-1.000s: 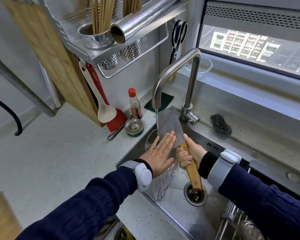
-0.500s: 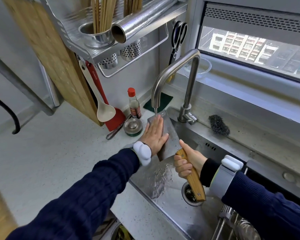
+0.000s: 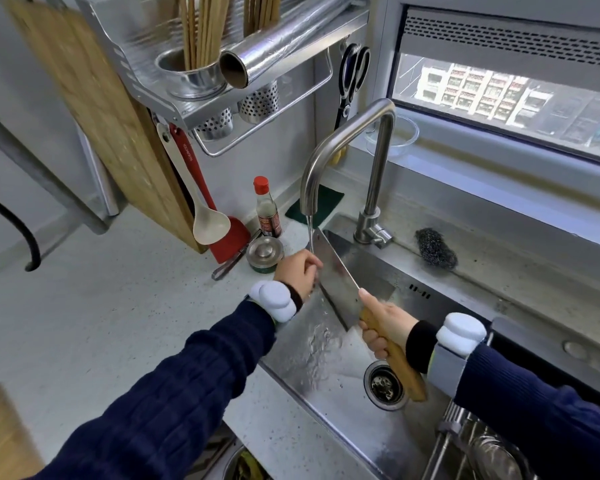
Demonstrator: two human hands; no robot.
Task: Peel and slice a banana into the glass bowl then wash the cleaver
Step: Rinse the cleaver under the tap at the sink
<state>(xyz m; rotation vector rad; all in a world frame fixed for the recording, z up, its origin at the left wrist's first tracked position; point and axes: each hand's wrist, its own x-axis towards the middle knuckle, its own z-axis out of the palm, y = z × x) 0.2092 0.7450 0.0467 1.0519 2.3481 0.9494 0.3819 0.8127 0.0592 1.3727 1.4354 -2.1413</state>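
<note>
The cleaver (image 3: 347, 271), a broad steel blade with a wooden handle, is held over the steel sink (image 3: 354, 424) under a thin stream from the tap (image 3: 343, 140). My right hand (image 3: 383, 323) grips the handle, blade pointing up and away. My left hand (image 3: 300, 273) is curled at the blade's left side, fingers behind or against the steel; the contact is partly hidden. A glass bowl (image 3: 399, 133) stands on the window ledge behind the tap. No banana is in view.
A sauce bottle (image 3: 266, 209), a small metal lid (image 3: 264, 252), a red spatula and a pale spoon sit left of the sink. A steel scourer (image 3: 435, 251) lies on the far rim. A wall rack and scissors hang above. A dish rack is at bottom right.
The left hand slid from flat on the blade's face to curled at its left edge. The cleaver turned more edge-on and stayed under the water.
</note>
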